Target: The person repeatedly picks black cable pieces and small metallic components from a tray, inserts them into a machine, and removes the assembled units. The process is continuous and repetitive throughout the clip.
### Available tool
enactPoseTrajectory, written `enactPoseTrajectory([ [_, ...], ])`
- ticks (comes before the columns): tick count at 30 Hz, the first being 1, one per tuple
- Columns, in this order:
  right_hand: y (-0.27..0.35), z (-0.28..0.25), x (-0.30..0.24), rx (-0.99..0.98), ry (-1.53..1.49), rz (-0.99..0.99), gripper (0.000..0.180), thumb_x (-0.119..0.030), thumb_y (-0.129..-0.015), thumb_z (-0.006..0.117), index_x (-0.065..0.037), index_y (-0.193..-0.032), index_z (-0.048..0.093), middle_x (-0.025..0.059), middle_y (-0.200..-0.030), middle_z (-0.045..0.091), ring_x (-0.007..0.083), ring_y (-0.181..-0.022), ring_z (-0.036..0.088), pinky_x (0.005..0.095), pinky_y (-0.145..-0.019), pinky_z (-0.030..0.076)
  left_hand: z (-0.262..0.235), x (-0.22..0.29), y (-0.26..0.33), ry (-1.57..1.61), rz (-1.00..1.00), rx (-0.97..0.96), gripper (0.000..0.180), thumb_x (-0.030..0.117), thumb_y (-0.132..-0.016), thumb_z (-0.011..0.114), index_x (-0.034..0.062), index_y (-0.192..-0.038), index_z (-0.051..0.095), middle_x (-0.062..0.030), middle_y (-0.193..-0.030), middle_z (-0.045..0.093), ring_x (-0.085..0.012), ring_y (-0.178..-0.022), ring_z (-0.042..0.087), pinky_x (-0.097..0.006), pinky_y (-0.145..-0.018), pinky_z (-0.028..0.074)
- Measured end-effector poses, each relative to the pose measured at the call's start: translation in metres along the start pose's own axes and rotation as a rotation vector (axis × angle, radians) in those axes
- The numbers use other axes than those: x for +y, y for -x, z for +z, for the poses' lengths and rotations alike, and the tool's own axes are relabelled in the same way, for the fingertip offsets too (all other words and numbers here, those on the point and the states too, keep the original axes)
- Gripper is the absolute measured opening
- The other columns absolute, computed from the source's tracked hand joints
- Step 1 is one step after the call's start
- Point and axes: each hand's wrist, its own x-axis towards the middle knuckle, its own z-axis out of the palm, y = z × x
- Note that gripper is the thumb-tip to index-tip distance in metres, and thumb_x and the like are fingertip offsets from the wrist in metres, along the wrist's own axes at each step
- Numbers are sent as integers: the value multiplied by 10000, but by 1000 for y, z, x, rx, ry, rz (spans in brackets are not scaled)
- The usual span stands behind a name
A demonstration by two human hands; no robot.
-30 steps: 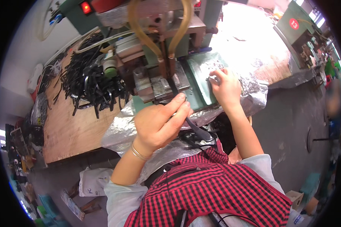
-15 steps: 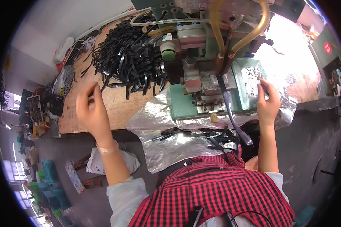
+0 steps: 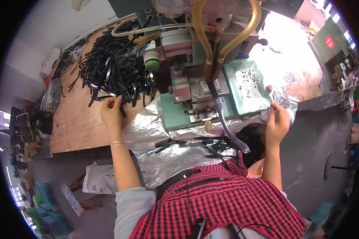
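My left hand (image 3: pixel 111 113) is at the near edge of a heap of black glasses temples (image 3: pixel 107 67), thumb and forefinger pinched on one of them. Another dark temple (image 3: pixel 223 119) lies in the metal fixture (image 3: pixel 199 89) of a bench machine, its curved end hanging toward me over the table edge. My right hand (image 3: pixel 277 125) is by the near right corner of a green tray (image 3: pixel 243 107) holding small dark bits. Its fingers are curled with the tips together; what they hold, if anything, is hidden. Beyond those fingertips stands a red-topped knob (image 3: pixel 269 88).
Two yellowish hoses (image 3: pixel 198 30) loop down in front of the machine. A green-capped part (image 3: pixel 152 63) juts out at its left. Silver foil (image 3: pixel 143 123) covers the front edge, with loose dark temples (image 3: pixel 179 143) below. A white sack (image 3: pixel 99 178) stands under the table.
My left hand has moved to the heap and closed on a temple. The right hand has drawn back toward me from beside the tray, uncovering the red-topped knob. The view has shifted.
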Motion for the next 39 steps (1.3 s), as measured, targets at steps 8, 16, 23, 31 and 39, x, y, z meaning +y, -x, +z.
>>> enactPoseTrajectory([
  [8, -52, 11, -106, -212, -486, -37, 144, 51, -927, 690, 17, -1050, 757, 100, -1024, 752, 205, -998, 693, 312, -920, 515, 28, 90, 31, 434, 124, -132, 99, 120, -1034, 693, 28, -1050, 660, -52, -904, 741, -90, -695, 698, -186, -561, 471],
  [16, -57, 70, -160, -251, -969, 181, 349, 25, -910, 721, 20, -1253, 655, 89, -1153, 719, 164, -1024, 689, 314, -929, 541, 55, 61, 62, 512, 99, -79, 148, 128, -1068, 640, 18, -969, 638, -106, -942, 754, -125, -709, 704, -208, -571, 484],
  [23, -62, 57, -181, -326, -1163, 286, 459, 41, -917, 696, 52, -1351, 546, 98, -1199, 699, 153, -1053, 682, 292, -953, 527, 36, 173, 92, 571, 461, 35, 98, 45, -1069, 586, -44, -1036, 610, -189, -1019, 741, -194, -768, 721, -282, -675, 583],
  [31, -65, 15, -189, -492, -1131, 186, 585, -1, -940, 670, 46, -1485, 462, 143, -1352, 642, 208, -1236, 624, 353, -1102, 459, 51, 213, 125, 86, 1305, -292, 278, 76, -765, 870, 75, -1019, 758, -150, -1075, 780, -171, -612, 603, -287, -522, 428],
  [39, -82, 56, -36, -108, -630, 379, 422, -37, -939, 675, -54, -1359, 638, 121, -1235, 717, 225, -1158, 663, 356, -1013, 508, 84, 211, 122, 150, 1453, -189, 221, 141, -760, 894, 88, -934, 768, -111, -996, 770, -106, -558, 580, -246, -468, 401],
])
